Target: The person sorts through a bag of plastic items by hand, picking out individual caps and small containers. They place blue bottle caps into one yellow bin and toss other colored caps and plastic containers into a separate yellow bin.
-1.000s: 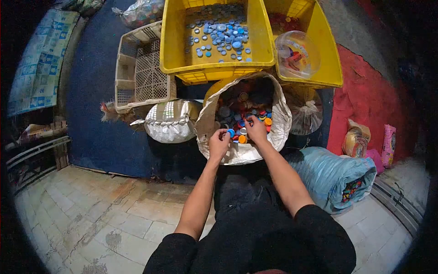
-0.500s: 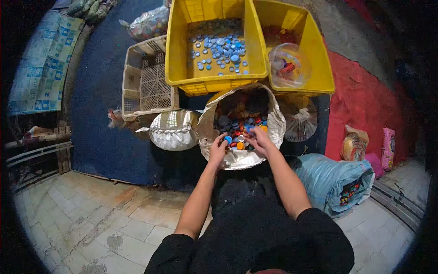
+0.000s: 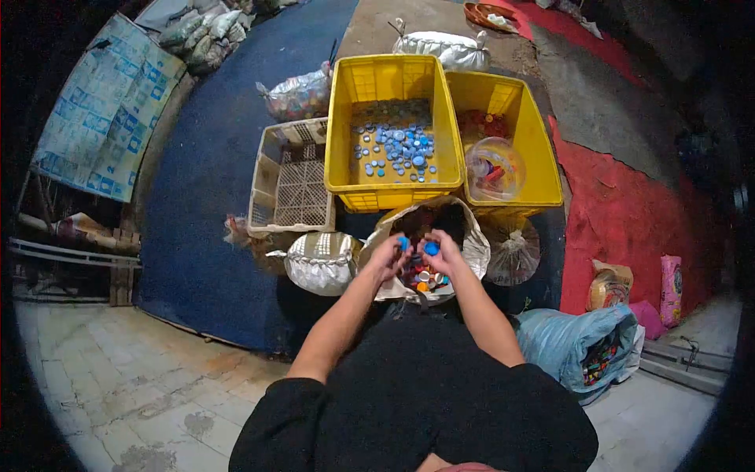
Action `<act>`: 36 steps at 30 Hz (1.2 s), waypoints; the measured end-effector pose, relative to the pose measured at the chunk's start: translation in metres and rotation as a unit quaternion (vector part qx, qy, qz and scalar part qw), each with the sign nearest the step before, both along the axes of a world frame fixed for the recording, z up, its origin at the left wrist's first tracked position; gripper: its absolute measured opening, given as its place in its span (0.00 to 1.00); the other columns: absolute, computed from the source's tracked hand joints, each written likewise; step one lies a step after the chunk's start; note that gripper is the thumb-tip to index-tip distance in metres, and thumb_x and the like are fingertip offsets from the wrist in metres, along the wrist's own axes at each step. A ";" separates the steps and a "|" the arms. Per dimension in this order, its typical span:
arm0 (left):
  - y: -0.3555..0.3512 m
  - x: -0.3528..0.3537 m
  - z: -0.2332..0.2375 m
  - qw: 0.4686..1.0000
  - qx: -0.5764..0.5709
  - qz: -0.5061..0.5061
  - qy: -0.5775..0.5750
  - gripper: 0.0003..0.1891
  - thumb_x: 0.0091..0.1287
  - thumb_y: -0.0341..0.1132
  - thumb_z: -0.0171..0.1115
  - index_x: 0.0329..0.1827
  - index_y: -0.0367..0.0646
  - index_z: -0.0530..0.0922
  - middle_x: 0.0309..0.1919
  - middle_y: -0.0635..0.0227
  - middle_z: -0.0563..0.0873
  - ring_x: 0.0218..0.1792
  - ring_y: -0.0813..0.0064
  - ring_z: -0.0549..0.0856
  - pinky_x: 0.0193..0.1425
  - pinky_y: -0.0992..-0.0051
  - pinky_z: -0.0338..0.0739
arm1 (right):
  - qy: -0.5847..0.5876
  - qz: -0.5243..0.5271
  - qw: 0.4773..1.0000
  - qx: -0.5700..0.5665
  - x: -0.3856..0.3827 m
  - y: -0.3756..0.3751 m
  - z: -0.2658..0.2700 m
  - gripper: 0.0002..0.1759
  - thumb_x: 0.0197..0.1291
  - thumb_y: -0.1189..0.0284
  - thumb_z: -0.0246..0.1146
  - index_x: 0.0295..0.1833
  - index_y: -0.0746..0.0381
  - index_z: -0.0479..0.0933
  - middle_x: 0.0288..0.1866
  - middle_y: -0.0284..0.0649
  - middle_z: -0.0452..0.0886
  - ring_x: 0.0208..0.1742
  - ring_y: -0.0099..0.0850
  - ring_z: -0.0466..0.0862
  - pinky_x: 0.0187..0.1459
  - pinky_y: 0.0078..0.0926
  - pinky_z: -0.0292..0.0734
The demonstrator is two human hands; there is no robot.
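Observation:
An open white sack [image 3: 476, 250] holds bottle caps of several colours [image 3: 425, 278]. Over its mouth, my left hand [image 3: 385, 258] is closed on a blue cap [image 3: 403, 243]. My right hand [image 3: 445, 253], a little to the right, holds another blue cap [image 3: 432, 248]. The two hands are apart, fingertips facing each other. Just beyond the sack stands a large yellow bin [image 3: 395, 189] with many blue caps [image 3: 405, 148] on its bottom. A second yellow bin [image 3: 543, 157] to its right holds a clear round tub [image 3: 515, 169] with red pieces in it.
Left of the bins lies a cream slotted crate [image 3: 263, 177]. A tied white bag [image 3: 321, 263] is left of the sack, a tied clear bag [image 3: 515, 256] right of it. A blue sack [image 3: 550, 338] stands at the lower right. Another white bag [image 3: 444, 49] lies behind the bins.
The view has shifted, so the bins appear lower and more floor shows behind them. Both hands have risen from among the caps and come closer together, each with a blue cap.

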State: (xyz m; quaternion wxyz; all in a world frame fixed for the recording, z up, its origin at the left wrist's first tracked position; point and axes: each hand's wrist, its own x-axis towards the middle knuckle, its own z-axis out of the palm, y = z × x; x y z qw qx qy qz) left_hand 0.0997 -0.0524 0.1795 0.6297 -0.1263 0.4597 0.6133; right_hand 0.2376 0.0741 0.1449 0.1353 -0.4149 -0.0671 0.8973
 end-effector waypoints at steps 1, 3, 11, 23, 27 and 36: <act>0.018 -0.022 0.000 0.999 0.037 -0.005 0.019 0.11 0.70 0.38 0.56 0.50 0.44 0.77 0.35 0.66 0.84 0.35 0.74 0.84 0.35 0.78 0.82 | 0.041 -0.022 0.999 0.023 -0.019 0.014 0.010 0.17 0.65 0.59 0.60 0.47 0.62 0.72 0.40 0.43 0.77 0.43 0.38 0.80 0.48 0.42 0.80; 0.051 -0.067 0.021 0.990 0.117 -0.029 0.073 0.19 0.71 0.47 0.54 0.55 0.43 0.75 0.47 0.64 0.84 0.43 0.72 0.84 0.42 0.74 0.81 | 0.149 -0.033 0.975 0.160 -0.048 0.034 0.096 0.35 0.68 0.51 0.53 0.71 0.61 0.55 0.59 0.49 0.69 0.56 0.45 0.75 0.64 0.48 0.69; 0.064 -0.112 0.090 0.945 0.096 -0.050 0.309 0.35 0.69 0.49 0.57 0.77 0.51 0.57 0.70 0.66 0.67 0.60 0.68 0.73 0.56 0.66 0.69 | -0.108 0.096 0.929 0.341 -0.044 0.058 0.127 0.43 0.65 0.48 0.59 0.77 0.49 0.46 0.79 0.42 0.46 0.77 0.49 0.53 0.64 0.50 0.67; -0.054 -0.008 -0.026 0.684 0.021 -0.540 0.490 0.33 0.65 0.52 0.60 0.69 0.43 0.69 0.56 0.60 0.81 0.57 0.69 0.78 0.61 0.60 0.64 | -0.388 0.478 0.612 0.497 0.057 -0.075 -0.049 0.21 0.62 0.65 0.53 0.58 0.63 0.75 0.51 0.49 0.83 0.56 0.48 0.80 0.57 0.46 0.72; -0.058 -0.005 -0.035 0.427 0.078 -0.735 0.521 0.48 0.57 0.67 0.60 0.77 0.55 0.53 0.71 0.58 0.67 0.70 0.58 0.68 0.72 0.39 0.47 | -0.407 0.611 0.483 0.477 0.057 -0.104 -0.043 0.21 0.59 0.65 0.51 0.56 0.57 0.79 0.55 0.45 0.82 0.61 0.41 0.77 0.66 0.51 0.59; -0.064 -0.012 -0.058 0.313 0.032 -0.801 0.509 0.23 0.67 0.42 0.53 0.65 0.50 0.74 0.51 0.57 0.84 0.57 0.59 0.81 0.69 0.55 0.62 | -0.350 0.710 0.484 0.372 0.031 -0.082 -0.073 0.19 0.54 0.68 0.56 0.50 0.59 0.83 0.56 0.44 0.82 0.61 0.44 0.78 0.66 0.57 0.59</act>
